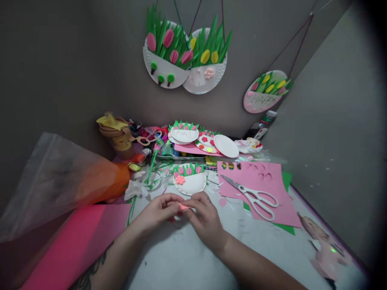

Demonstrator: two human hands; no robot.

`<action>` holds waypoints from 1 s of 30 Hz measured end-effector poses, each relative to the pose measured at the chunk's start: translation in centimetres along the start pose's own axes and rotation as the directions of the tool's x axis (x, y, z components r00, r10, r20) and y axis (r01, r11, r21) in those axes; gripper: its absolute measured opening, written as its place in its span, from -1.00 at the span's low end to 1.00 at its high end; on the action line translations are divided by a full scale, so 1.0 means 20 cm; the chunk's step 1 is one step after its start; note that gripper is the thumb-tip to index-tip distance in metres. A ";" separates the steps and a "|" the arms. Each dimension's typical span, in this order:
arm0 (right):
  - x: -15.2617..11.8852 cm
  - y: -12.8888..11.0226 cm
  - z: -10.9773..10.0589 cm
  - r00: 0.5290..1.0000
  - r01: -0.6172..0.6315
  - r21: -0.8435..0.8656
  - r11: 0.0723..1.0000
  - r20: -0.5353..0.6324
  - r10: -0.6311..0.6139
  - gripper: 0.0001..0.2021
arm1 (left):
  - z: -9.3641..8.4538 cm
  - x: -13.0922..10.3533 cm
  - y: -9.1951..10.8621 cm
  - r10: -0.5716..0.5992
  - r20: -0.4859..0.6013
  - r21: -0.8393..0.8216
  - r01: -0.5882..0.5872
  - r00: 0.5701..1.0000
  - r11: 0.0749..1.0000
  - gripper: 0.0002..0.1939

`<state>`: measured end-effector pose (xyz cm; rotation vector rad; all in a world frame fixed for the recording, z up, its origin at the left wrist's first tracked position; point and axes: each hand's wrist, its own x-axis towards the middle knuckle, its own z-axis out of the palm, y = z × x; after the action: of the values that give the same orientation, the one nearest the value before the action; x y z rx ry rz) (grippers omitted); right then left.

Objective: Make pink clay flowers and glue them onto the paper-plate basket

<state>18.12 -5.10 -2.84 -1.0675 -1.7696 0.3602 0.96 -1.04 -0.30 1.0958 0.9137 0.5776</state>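
Observation:
My left hand (pixel 165 209) and my right hand (pixel 203 211) meet over the white table, fingertips pinched together. Between them is a small lump of coral-pink modelling clay (pixel 183 206), mostly covered by my fingers. Just beyond lies a paper-plate pocket (pixel 191 184) with pink paper tulips and green leaves along its top. A coral clay flower (pixel 180 180) sits at its left side. To the right, white-handled scissors (pixel 254 197) rest partly spread on a pink sheet (pixel 269 189) that has shapes cut from its top edge.
A plastic bag with orange contents (pixel 102 181) and a pink sheet (pixel 78 241) are at left. Behind stand a brown cup (pixel 119 141), stacked decorated plates (pixel 184 135), a plain paper plate (pixel 226 146) and a dark bottle (pixel 261 127). Plate pockets (pixel 169 74) hang on the wall.

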 end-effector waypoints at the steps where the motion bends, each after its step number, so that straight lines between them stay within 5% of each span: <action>1: 0.00 0.00 0.00 1.000 0.005 0.002 1.000 0.000 -0.005 -0.85 | 0.00 0.00 0.00 -0.003 -0.009 -0.011 0.003 1.000 1.000 -0.52; 6: 0.00 0.00 -0.01 1.000 -0.018 0.014 1.000 0.012 0.018 -0.81 | 0.00 0.02 -0.01 0.022 -0.079 -0.104 -0.030 0.997 0.994 -0.46; 13: 0.00 0.00 -0.01 0.999 0.024 -0.022 0.999 -0.034 -0.024 -0.87 | -0.01 0.00 -0.02 -0.014 -0.004 -0.107 0.013 1.000 0.994 -0.50; 19: 0.00 0.00 -0.01 0.999 0.032 -0.017 0.999 -0.012 -0.032 -0.82 | 0.00 0.00 -0.02 0.011 -0.066 -0.076 -0.016 0.998 0.997 -0.53; 26: 0.00 0.01 0.00 0.999 0.038 -0.034 0.999 0.021 -0.037 -0.82 | 0.01 0.00 -0.02 0.018 0.047 -0.100 -0.013 0.999 0.995 -0.66; 30: -0.03 0.02 0.00 0.999 0.032 -0.025 0.999 0.040 -0.031 -0.66 | 0.00 0.01 -0.01 0.047 -0.111 -0.188 -0.067 0.993 0.980 -0.73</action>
<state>18.30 -5.34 -3.39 -1.0552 -1.8285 0.3418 1.10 -1.02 -0.53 0.9263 0.9000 0.7613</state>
